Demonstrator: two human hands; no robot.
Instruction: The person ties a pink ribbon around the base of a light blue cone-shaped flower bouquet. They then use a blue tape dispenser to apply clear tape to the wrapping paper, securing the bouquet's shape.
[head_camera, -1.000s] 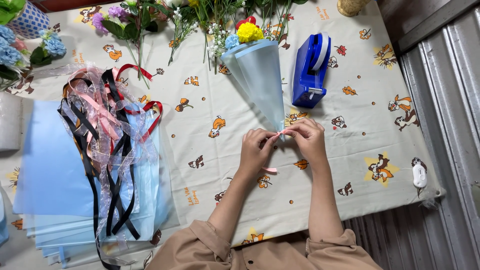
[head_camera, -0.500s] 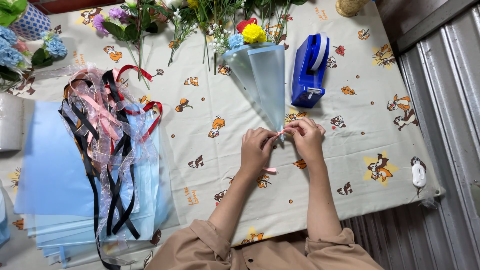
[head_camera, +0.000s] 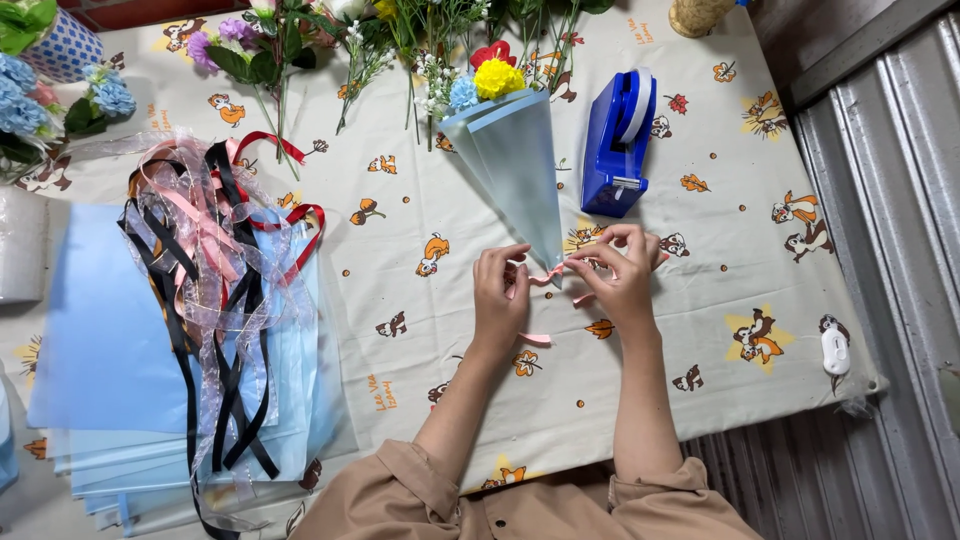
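With my left hand and right hand, fingers pinching the thin pink ribbon, I should tighten evenly around the pale blue paper cone bouquet tip.

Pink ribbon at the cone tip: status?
Left hand and right hand both pinch the pink ribbon. Ribbon at narrow tip of light-blue bouquet cone. Blue tape dispenser beside, apart.

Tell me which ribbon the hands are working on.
The thin pink ribbon at the narrow tip of the light blue cone wrap, pinched by both hands; the other ribbons lie loose in the ribbon pile.
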